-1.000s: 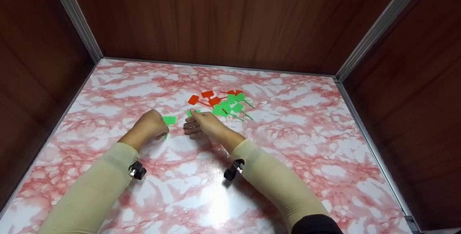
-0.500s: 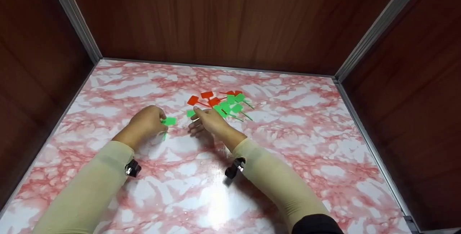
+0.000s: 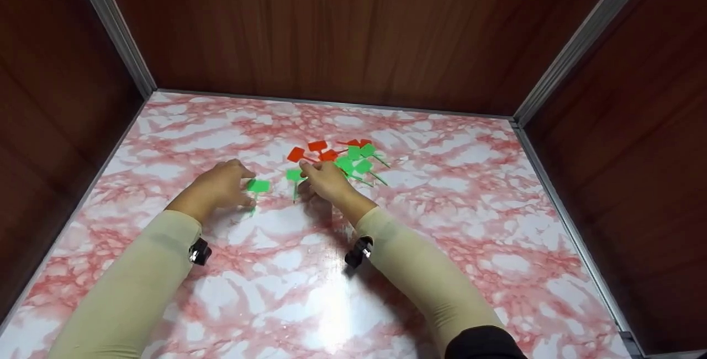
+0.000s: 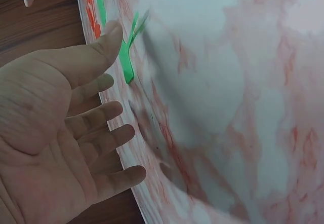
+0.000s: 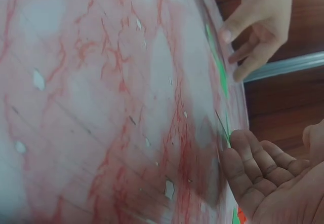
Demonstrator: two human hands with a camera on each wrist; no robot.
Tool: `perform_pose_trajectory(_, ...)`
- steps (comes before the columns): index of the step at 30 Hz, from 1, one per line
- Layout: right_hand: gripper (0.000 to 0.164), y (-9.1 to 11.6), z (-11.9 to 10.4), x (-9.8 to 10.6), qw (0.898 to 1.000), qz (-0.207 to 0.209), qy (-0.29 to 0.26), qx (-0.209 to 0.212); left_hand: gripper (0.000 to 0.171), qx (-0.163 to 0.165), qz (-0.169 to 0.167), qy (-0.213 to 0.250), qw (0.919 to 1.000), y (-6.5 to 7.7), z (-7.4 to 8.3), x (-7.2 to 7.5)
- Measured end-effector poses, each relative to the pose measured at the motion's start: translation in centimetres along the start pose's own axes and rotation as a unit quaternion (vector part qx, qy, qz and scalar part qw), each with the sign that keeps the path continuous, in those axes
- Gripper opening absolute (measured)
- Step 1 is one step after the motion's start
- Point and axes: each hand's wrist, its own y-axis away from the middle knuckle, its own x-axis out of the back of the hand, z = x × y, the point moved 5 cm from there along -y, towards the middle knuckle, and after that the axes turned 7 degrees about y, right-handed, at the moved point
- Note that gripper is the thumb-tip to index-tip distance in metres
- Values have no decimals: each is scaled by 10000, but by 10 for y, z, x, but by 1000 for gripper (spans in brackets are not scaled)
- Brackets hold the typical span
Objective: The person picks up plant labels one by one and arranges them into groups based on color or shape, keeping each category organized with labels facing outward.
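A green tag with a thin stem (image 3: pixel 258 186) lies flat on the table, its stem toward the person. My left hand (image 3: pixel 218 186) is just left of it, thumb and fingers spread apart around nothing. In the left wrist view the palm shows, and the thumb tip overlaps the green tag (image 4: pixel 126 64). A second green tag (image 3: pixel 293 175) lies to the right, stem also toward the person. Beside it hovers my right hand (image 3: pixel 330 182), thumb apart from the fingers; the right wrist view shows those fingers (image 5: pixel 253 163) fairly straight and holding nothing.
Behind the right hand is a loose pile of overlapping green tags (image 3: pixel 364 165) and red tags (image 3: pixel 296 154). The red-and-white marbled table (image 3: pixel 458 226) is bounded by brown wood-grain panels (image 3: pixel 331 33) with metal edging.
My left hand has let go of the left green tag and drawn back leftward, its fingers spreading. The right hand has shifted right, uncovering the second green tag and its stem.
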Motion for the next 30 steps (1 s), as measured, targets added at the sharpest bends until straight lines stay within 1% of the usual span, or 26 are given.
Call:
perform_pose_trajectory(3, 56, -2, -1, 1, 9993, 132, 353, 63, 80, -16, -44, 10, 10000, 0, 0, 0)
perform_pose_trajectory(10, 49, -4, -3, -3, 9975, 213, 661, 162, 79, 81, -11, 183, 9998, 1, -1, -1)
perform_pose_trajectory(13, 45, -5, -3, -5, 9950, 281, 938, 190, 78, 78, -5, 215, 9997, 1, -2, -1)
perform_pose_trajectory(18, 38, -6, -4, -9, 9848, 371, 1672, 274, 81, -20, -45, 232, 9997, -2, -3, -1)
perform_pose_trajectory(21, 37, -7, -7, -11, 9770, 396, 2077, 260, 81, -61, -65, 249, 9996, -3, -2, 0)
perform_pose_trajectory(26, 36, -9, -11, -15, 9658, 546, 2534, 86, 77, -37, -35, 352, 9994, -3, -1, 0)
perform_pose_trajectory(30, 43, -11, -11, -18, 9600, 559, 2743, -80, 79, -57, -82, 384, 9992, -2, 0, 0)
